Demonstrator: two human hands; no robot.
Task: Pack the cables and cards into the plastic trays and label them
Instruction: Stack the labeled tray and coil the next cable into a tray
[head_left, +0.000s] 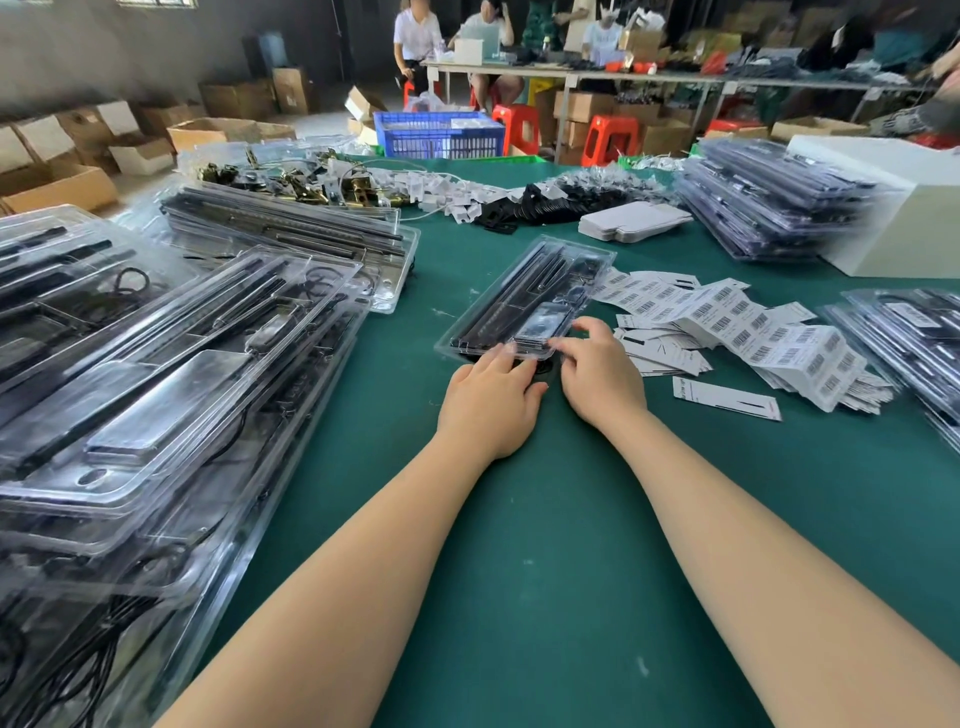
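Observation:
A clear plastic tray (524, 296) with black cables and a dark card inside lies on the green table (519, 519) in front of me. My left hand (491, 397) rests at the tray's near edge, its fingers lying on the rim. My right hand (597, 369) touches the tray's near right corner with its fingertips; the fingers are slightly bent. A strip of white barcode labels (737, 322) fans out to the right of the tray. One loose white card (727, 399) lies near my right wrist.
Stacks of filled clear trays (156, 364) crowd the left side, and more stacks (769, 202) sit at the far right. A pile of white cards (631, 221), black cables and tags lies beyond. A white box (904, 208) stands at the right. People sit at a far table.

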